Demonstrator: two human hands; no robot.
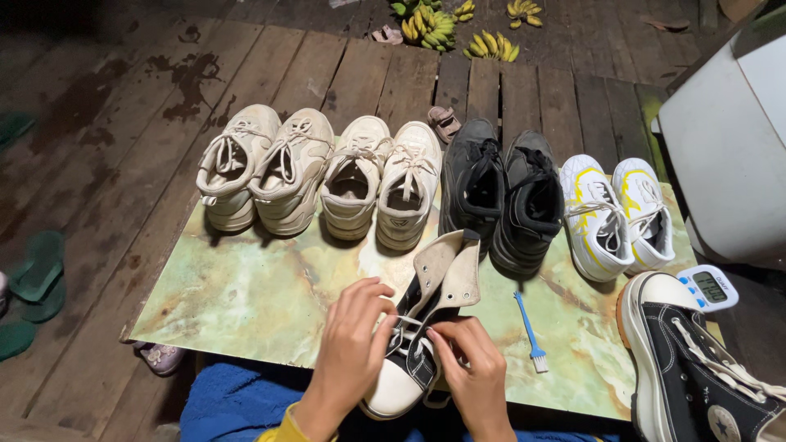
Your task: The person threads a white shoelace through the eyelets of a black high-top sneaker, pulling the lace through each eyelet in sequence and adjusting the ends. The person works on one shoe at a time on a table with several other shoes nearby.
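A black high-top canvas shoe (pixel 430 303) with a white toe cap lies on the green marbled board (pixel 246 295), its tongue folded open. My left hand (pixel 352 352) rests on its left side and pinches a white lace. My right hand (pixel 475 368) grips the laces on the right side near the eyelets. Its matching black high-top (pixel 696 368) stands at the right edge of the board.
Along the board's far side stand several pairs: beige sneakers (pixel 262 168), cream sneakers (pixel 381 184), black boots (pixel 503 192), white-yellow sneakers (pixel 618 213). A blue brush (pixel 530 331) and a small digital timer (pixel 708 286) lie right. Green sandals (pixel 37 274) and bananas (pixel 434 29) are on the wooden floor.
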